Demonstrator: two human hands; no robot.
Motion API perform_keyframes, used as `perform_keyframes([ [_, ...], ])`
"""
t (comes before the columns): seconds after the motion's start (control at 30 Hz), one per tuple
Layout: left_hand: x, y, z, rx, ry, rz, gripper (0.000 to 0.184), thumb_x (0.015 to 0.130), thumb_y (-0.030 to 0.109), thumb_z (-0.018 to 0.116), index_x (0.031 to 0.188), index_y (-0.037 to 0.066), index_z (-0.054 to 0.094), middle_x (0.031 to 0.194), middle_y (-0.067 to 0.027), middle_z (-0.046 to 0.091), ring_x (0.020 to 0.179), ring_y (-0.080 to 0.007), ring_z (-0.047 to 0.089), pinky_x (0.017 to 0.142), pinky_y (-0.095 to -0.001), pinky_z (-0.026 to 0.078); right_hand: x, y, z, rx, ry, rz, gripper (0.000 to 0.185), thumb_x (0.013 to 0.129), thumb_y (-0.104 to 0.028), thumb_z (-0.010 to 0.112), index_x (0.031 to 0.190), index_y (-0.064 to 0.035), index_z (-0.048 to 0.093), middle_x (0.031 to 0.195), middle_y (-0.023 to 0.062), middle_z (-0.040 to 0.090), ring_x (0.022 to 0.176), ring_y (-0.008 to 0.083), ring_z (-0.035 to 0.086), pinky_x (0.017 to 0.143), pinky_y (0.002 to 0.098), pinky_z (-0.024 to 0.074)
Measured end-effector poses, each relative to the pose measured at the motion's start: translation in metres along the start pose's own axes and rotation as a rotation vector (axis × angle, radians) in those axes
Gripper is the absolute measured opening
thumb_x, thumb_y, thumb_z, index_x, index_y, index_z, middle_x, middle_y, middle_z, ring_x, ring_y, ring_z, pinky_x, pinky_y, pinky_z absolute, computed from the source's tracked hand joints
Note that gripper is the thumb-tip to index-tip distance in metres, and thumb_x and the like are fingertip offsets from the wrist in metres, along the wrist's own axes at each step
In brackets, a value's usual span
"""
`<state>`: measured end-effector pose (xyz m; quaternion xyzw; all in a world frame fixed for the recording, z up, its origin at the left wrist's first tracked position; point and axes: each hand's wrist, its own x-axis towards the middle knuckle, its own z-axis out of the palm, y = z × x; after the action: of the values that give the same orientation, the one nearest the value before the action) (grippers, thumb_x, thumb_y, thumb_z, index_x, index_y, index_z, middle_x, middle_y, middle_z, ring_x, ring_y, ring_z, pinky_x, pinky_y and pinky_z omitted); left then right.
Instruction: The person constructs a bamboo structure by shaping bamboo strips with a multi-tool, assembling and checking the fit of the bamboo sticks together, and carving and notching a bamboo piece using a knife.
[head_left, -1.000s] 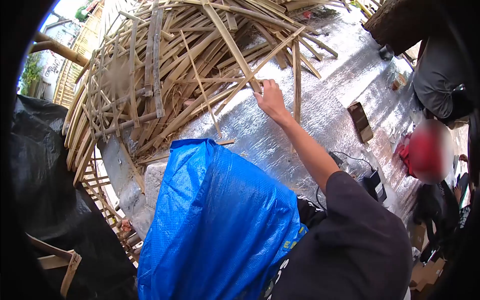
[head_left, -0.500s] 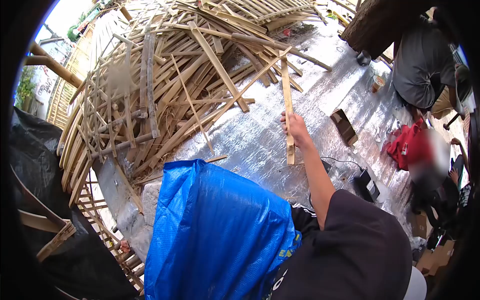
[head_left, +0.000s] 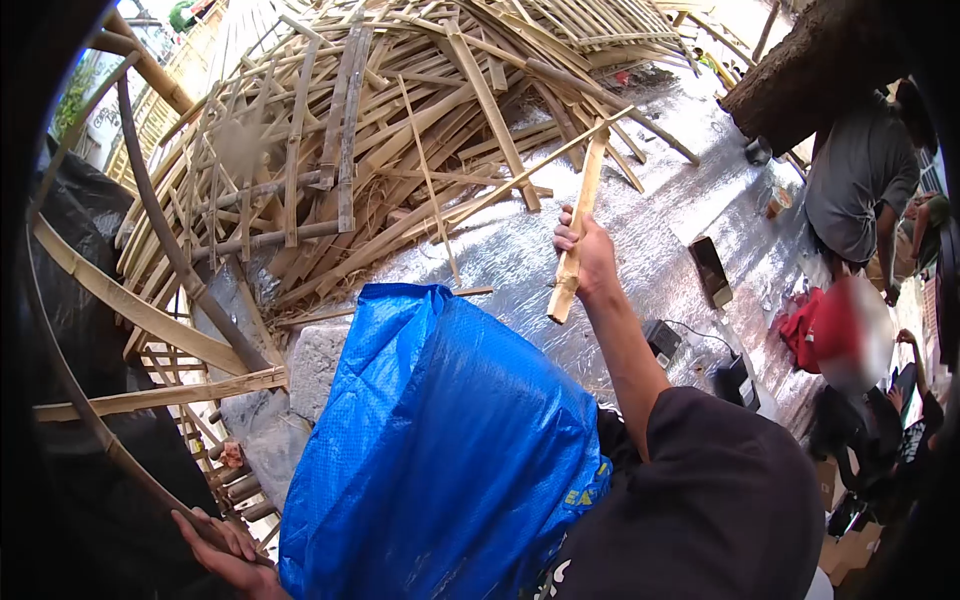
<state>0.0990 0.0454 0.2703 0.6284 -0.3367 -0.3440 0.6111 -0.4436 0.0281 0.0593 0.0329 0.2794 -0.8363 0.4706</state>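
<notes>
My right hand point(head_left: 588, 255) is closed round a flat, pale bamboo strip point(head_left: 590, 185), near its lower end. The strip slants up towards a large heap of split bamboo point(head_left: 400, 130). At the bottom left, my left hand point(head_left: 225, 550) has its fingers against a long, curved bamboo strip point(head_left: 120, 450), which bends up along the left side. Other bent strips point(head_left: 140, 305) cross near it, over black sheeting. Between my arms, a blue plastic sheet point(head_left: 450, 450) covers much of the lower middle.
A silvery foil-like surface point(head_left: 640, 220) lies under the heap. On it are a phone-like dark object point(head_left: 710, 272), a black adapter with a cable point(head_left: 735, 382) and a cup point(head_left: 778, 202). A thick log point(head_left: 800, 65) is at the upper right. Other people sit along the right side.
My right hand has left one strip in the heap and taken hold of another, now drawn lower. My left hand has come into view with the curved strips, which have risen at the left.
</notes>
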Motion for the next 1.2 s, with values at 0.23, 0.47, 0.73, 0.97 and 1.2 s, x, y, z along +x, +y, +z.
perform_keyframes([
  [0.23,0.006,-0.019,-0.014,0.011,-0.086,-0.154,0.04,0.098,0.051,0.052,0.094,0.011,0.053,0.06,0.0038,0.04,0.037,-0.0028,0.028,0.031,-0.0189,0.021,-0.03,0.006,0.051,0.094,-0.18,0.081,0.028,0.107,-0.02,0.034,0.118,0.0039,0.043,0.098,0.0094,0.053,0.085,0.0169,0.054,0.08,0.0304,0.0521],
  [0.47,0.006,-0.019,-0.005,0.015,-0.119,-0.187,0.04,0.097,0.051,0.053,0.087,0.012,0.052,0.06,0.0058,0.039,0.039,-0.003,0.029,0.032,-0.0197,0.022,-0.042,0.027,0.116,0.239,-0.178,0.06,0.019,0.106,-0.014,0.039,0.106,0.0026,0.049,0.095,0.0101,0.054,0.086,0.019,0.057,0.091,0.0345,0.0536],
  [0.73,0.02,-0.036,-0.02,0.046,-0.023,-0.102,0.044,0.096,0.055,0.052,0.09,0.011,0.051,0.057,0.004,0.035,0.035,-0.0051,0.026,0.03,-0.0201,0.022,-0.047,0.088,0.238,0.183,-0.31,0.084,0.035,0.107,-0.024,0.036,0.137,-0.0128,0.023,0.126,0.0153,0.055,0.113,0.0303,0.061,0.1,0.0617,0.0457],
  [0.97,0.018,-0.023,-0.017,0.169,-0.129,-0.108,0.043,0.098,0.05,0.05,0.087,0.009,0.057,0.055,0.0007,0.04,0.035,-0.0074,0.029,0.03,-0.0223,0.022,-0.048,0.191,0.319,0.025,-0.318,0.314,0.049,0.106,-0.031,0.038,0.14,-0.0136,0.009,0.125,0.0181,0.053,0.103,0.029,0.064,0.084,0.0602,0.0549],
  [1.2,0.017,-0.026,-0.004,0.158,-0.012,-0.044,0.045,0.098,0.052,0.052,0.078,0.011,0.048,0.05,0.0059,0.032,0.035,-0.0042,0.028,0.031,-0.0211,0.02,-0.053,0.227,0.342,-0.161,-0.582,0.104,0.037,0.106,-0.031,0.035,0.121,-0.0022,0.019,0.115,0.0276,0.058,0.085,0.0367,0.07,0.068,0.0429,0.0647],
])
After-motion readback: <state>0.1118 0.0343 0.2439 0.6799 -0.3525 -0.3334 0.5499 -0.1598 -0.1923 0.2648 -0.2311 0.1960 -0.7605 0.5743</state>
